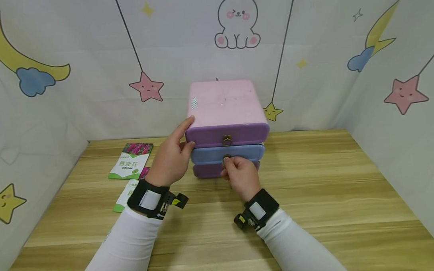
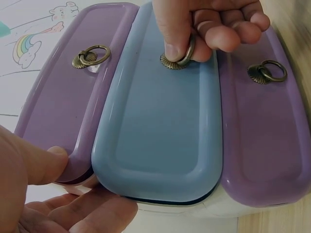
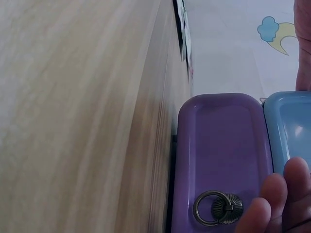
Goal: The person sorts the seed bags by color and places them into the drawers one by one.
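White-sleeved left arm [image 1: 122, 246] stretches forward | bare left hand [image 1: 171, 157]: thumb stands apart from extended fingers | white-sleeved right arm [image 1: 301, 244] angles forward and inward | bare right hand [image 1: 242, 176]: thumb and index finger pinch, remaining fingers loosely bent

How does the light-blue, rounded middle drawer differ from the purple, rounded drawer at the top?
The light-blue, rounded middle drawer sits directly below the purple, rounded top drawer. The right hand pinches the blue drawer's bronze-coloured ring handle, while nothing holds the purple drawer's matching ring handle. Both have rounded corners and a raised rim.
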The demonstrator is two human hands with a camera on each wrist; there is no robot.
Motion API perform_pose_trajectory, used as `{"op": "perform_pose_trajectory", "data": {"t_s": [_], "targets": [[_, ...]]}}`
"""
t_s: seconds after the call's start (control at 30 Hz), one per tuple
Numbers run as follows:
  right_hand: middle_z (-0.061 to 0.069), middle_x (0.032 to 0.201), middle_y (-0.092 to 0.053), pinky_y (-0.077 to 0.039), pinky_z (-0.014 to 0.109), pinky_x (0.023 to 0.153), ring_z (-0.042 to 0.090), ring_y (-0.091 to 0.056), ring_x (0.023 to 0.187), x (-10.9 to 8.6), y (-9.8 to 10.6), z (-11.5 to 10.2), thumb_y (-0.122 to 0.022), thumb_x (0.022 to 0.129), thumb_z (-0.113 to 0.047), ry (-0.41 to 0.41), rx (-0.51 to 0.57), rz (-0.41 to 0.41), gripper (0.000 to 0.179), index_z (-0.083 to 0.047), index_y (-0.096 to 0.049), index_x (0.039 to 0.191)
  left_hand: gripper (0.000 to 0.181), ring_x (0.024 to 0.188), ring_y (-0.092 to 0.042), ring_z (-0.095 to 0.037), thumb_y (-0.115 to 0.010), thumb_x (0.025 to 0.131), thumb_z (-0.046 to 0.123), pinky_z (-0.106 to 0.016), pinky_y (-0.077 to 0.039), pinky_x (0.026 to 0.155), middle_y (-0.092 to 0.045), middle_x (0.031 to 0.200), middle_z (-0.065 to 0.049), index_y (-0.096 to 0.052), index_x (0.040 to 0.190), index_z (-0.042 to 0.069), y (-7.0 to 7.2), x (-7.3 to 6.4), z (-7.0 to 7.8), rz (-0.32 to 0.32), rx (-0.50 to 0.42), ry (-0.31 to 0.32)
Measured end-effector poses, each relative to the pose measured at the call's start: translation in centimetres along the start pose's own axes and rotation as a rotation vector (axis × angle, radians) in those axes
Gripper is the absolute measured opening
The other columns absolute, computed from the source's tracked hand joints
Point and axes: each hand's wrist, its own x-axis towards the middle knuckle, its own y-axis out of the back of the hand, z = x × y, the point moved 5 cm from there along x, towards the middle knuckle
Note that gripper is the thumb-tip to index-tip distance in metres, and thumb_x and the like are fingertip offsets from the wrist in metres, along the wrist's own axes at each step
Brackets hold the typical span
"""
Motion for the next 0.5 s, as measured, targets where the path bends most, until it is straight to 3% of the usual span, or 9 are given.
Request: {"op": "perform_pose_trajectory", "data": {"t_s": [0.5], "targets": [[0.004,0.063,-0.066,-0.051,0.03,0.055,0.016,-0.063,0.062,0.33,-0.18,0.44,-0.054,0.094,-0.034,-0.063,0.07,-0.025,0.038,-0.005,-0.072,0.077,0.069,0.104,-0.055,-0.014,-0.055,0.094,0.008,-0.039,-0.054,0.077,-0.035,0.146,0.003,-0.026,0.145,0.044,0.05,-0.08,0.11,0.003,0.005,0.0]]}}
